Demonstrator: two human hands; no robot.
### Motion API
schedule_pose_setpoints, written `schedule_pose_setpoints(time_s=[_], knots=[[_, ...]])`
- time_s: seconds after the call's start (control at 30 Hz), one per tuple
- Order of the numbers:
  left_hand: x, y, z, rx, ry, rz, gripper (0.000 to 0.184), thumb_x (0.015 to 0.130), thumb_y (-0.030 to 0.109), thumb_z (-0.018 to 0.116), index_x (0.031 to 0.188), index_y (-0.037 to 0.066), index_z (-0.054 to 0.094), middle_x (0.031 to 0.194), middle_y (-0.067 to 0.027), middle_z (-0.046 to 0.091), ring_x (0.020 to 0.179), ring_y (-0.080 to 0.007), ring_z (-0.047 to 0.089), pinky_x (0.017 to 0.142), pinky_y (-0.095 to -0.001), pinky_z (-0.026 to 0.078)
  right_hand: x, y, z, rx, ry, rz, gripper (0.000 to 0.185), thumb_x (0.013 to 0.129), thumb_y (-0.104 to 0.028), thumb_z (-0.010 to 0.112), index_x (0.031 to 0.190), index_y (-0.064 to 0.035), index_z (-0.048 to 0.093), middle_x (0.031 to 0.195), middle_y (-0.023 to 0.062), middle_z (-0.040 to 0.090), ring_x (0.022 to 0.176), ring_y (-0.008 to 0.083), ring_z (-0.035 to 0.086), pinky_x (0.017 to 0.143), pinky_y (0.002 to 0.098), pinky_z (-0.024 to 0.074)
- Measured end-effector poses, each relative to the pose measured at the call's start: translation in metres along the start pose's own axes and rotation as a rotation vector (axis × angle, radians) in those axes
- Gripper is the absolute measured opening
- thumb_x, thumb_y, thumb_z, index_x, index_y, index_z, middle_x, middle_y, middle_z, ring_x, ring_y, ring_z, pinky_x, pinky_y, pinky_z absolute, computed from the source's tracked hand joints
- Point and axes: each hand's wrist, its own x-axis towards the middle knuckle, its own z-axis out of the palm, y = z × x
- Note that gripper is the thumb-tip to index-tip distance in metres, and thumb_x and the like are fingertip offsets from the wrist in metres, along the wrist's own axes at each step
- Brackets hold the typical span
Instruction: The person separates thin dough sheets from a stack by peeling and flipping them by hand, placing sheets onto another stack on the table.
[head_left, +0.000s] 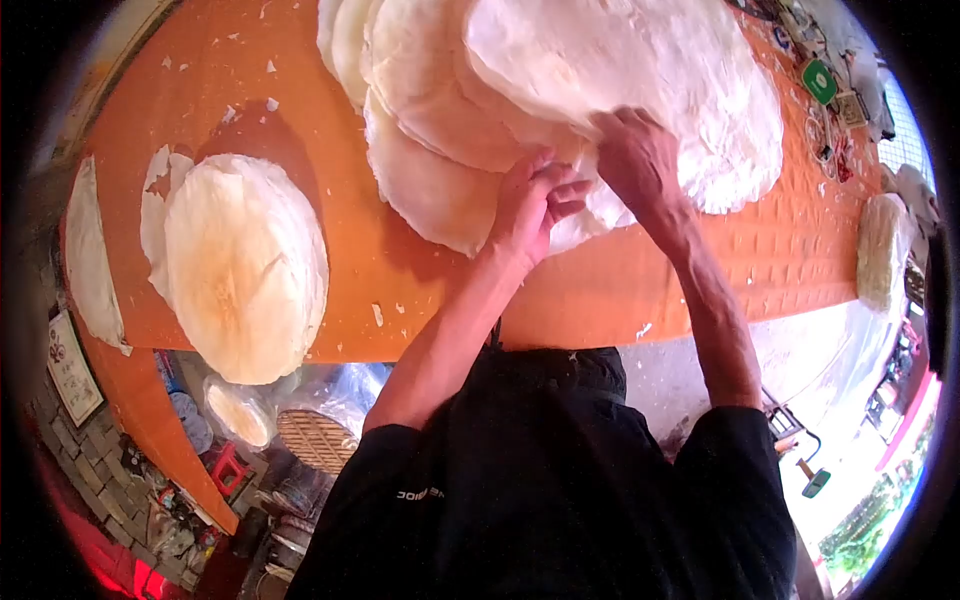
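Edge handling: thin, off-white round sheets (610, 50), upper centre of frame.
Right hand (637, 155) appears pinched on a sheet edge; left hand (530, 205), fingers apart, curls beside it, apparently unloaded. Fanned stacking presumably keeps edges accessible. An off-white oval pile (245, 265) occupies the orange tabletop (385, 310), left.

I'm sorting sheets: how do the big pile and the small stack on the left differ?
The big pile is much larger than the small stack. The big pile fans out in offset layers; the small stack is more closely aligned. Both are pale sheets on the orange table.
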Motion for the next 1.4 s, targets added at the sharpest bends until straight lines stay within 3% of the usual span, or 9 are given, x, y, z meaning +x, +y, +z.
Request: schedule_pose_setpoints(time_s=[0.1,0.23,0.43,0.63,0.8,0.9,0.97,1.1,1.4], knots=[[-0.005,0.002,0.008,-0.003,-0.025,0.016,0.024,0.089,0.006,0.053,0.114,0.008,0.053,0.099,-0.0083,0.065,0.082,-0.0247,0.067,0.064,-0.0305,0.054,0.008,-0.01,0.008,-0.015,-0.137,-0.068,0.022,0.073,-0.021,0.065,0.09,-0.0077,0.063,0.091,0.009,0.064,0.09,0.0297,0.06,0.075,0.0405,0.0497],[-0.007,0.005,-0.002,0.02,-0.069,-0.021,0.022,0.091,0.01,0.05,0.113,0.006,0.054,0.102,-0.0075,0.064,0.087,-0.0199,0.063,0.071,-0.0323,0.052,-0.027,0.004,0.005,0.154,0.003,-0.148,0.056,0.074,-0.037,0.072,0.118,-0.0067,0.058,0.121,0.0169,0.057,0.116,0.0357,0.051,0.097,0.0454,0.0397],[-0.01,0.006,0.011,0.149,-0.079,0.055,0.024,0.092,0.012,0.049,0.114,0.004,0.054,0.114,-0.0086,0.06,0.101,-0.0179,0.058,0.083,-0.0344,0.049,-0.041,0.023,0.023,0.011,0.126,-0.101,0.055,0.072,-0.031,0.074,0.119,-0.0078,0.058,0.126,0.0145,0.053,0.117,0.0344,0.049,0.095,0.045,0.0407],[-0.035,0.025,-0.011,0.242,-0.035,0.08,0.025,0.09,0.013,0.055,0.112,0.002,0.053,0.104,-0.0098,0.062,0.095,-0.0186,0.061,0.077,-0.031,0.051,-0.022,0.056,0.012,0.024,0.066,-0.147,0.039,0.073,0.0,0.059,0.111,-0.0091,0.062,0.113,0.012,0.061,0.108,0.0288,0.057,0.09,0.0384,0.0473],[-0.026,0.052,-0.067,0.432,0.378,0.362,0.023,0.089,0.014,0.057,0.109,0.001,0.056,0.096,-0.0103,0.064,0.086,-0.0198,0.065,0.071,-0.0301,0.054,0.042,0.031,-0.103,-0.332,0.206,-0.012,0.014,0.085,-0.012,0.058,0.097,-0.0123,0.066,0.086,0.0038,0.068,0.075,0.0228,0.067,0.061,0.033,0.0544],[-0.016,0.062,-0.078,0.497,0.25,0.549,0.021,0.091,0.016,0.058,0.107,0.003,0.057,0.093,-0.0081,0.063,0.084,-0.0192,0.064,0.071,-0.0307,0.054,0.044,-0.008,-0.108,-0.239,0.414,-0.23,0.017,0.081,-0.009,0.058,0.095,-0.0145,0.066,0.087,0.0053,0.067,0.079,0.0232,0.065,0.062,0.0346,0.0526],[-0.018,0.072,-0.073,0.137,0.192,0.299,0.021,0.092,0.02,0.058,0.107,0.004,0.057,0.094,-0.0073,0.064,0.084,-0.0194,0.064,0.073,-0.0318,0.054,0.041,-0.022,-0.066,-0.2,0.098,-0.124,0.022,0.079,-0.004,0.056,0.097,-0.0126,0.066,0.088,0.0094,0.067,0.08,0.0253,0.065,0.067,0.0358,0.0534],[-0.018,0.075,-0.062,0.031,0.229,0.288,0.015,0.091,0.016,0.059,0.097,0.002,0.056,0.085,-0.0081,0.061,0.069,-0.0186,0.063,0.063,-0.0297,0.055,0.03,-0.019,0.014,0.022,-0.186,-0.107,0.012,0.074,-0.005,0.055,0.083,-0.0082,0.062,0.078,0.0129,0.063,0.074,0.035,0.061,0.064,0.0434,0.05],[-0.005,0.079,-0.062,0.036,0.072,0.384,0.014,0.093,0.016,0.056,0.1,0.004,0.056,0.088,-0.0059,0.062,0.075,-0.0167,0.062,0.065,-0.0304,0.053,0.029,-0.039,0.026,0.155,-0.024,-0.154,0.01,0.076,-0.009,0.056,0.081,-0.0088,0.065,0.073,0.0135,0.064,0.067,0.0329,0.063,0.06,0.042,0.0518]])
